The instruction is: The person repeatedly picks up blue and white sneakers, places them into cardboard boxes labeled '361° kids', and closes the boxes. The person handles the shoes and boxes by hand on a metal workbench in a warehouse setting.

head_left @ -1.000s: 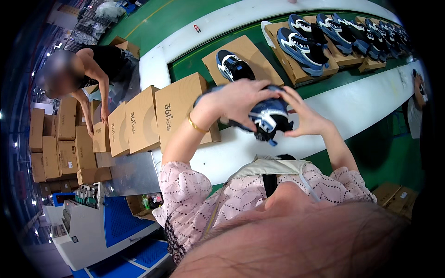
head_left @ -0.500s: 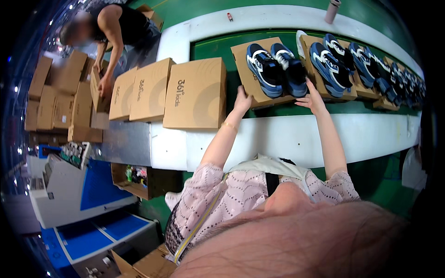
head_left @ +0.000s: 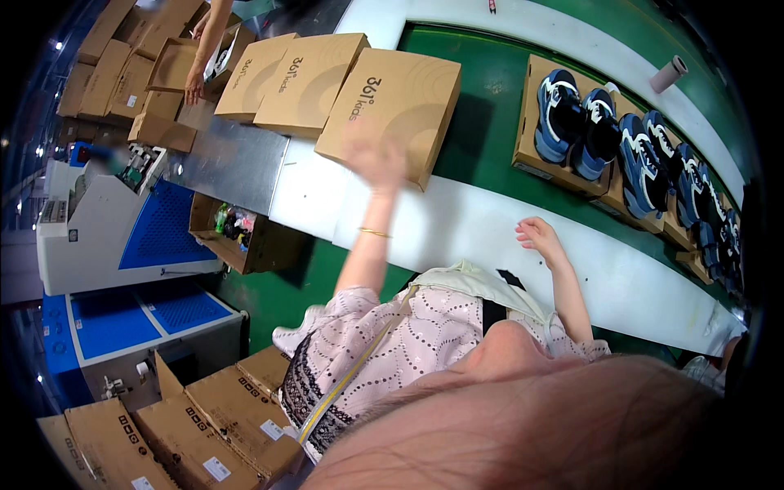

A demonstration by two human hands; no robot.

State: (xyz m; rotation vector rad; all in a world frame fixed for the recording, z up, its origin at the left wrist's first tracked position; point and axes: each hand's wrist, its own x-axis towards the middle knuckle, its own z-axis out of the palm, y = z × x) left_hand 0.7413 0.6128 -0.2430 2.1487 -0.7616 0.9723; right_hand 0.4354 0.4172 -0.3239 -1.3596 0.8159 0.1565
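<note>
My left hand, smeared by motion, is over the near lower side of the closest closed brown shoebox; whether it touches the cardboard I cannot tell. Two more closed shoeboxes, a middle one and a far one, stand in line to its left. My right hand hovers above the white conveyor edge with nothing in it, its fingers loosely stretched. Beyond it, on the green belt, a pair of blue, black and white sneakers rests on a brown shoebox.
More sneakers on boxes line the belt to the right. At the upper left, a co-worker's hand is beside an open shoebox. A blue-grey machine, a carton of bits and large cartons stand left and below.
My view has swung left. Both hands have come away from beside the sneakers: the left to the nearest closed shoebox, the right back over the white edge. The co-worker's hands have shifted.
</note>
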